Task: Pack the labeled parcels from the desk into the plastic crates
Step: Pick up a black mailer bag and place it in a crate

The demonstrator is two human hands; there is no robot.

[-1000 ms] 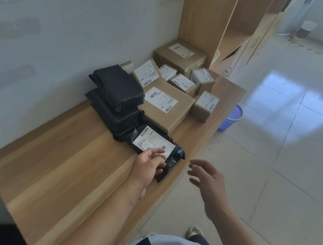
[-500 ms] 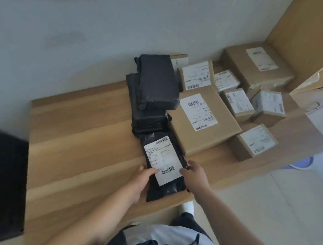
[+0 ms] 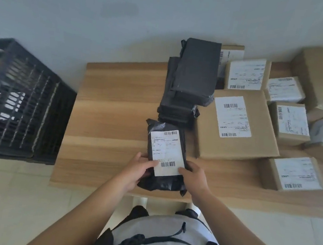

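Note:
A black plastic-wrapped parcel (image 3: 166,143) with a white barcode label lies near the front edge of the wooden desk (image 3: 112,120). My left hand (image 3: 139,170) grips its near left side, thumb on the label. My right hand (image 3: 194,175) grips its near right side, thumb on the label too. Behind it stands a stack of black wrapped parcels (image 3: 191,81). To the right lie a large brown labeled box (image 3: 236,127) and several smaller labeled boxes (image 3: 295,174). A dark plastic crate (image 3: 18,102) stands left of the desk.
A pale wall runs behind the desk. Light tiled floor lies below the desk's front edge. Bare desk surface stretches between the crate and the parcels. My torso in a grey top fills the bottom of the view.
My view swung left, bringing the crate into sight. My right hand came onto the black parcel and both hands now hold it, drawn closer to the desk's front edge.

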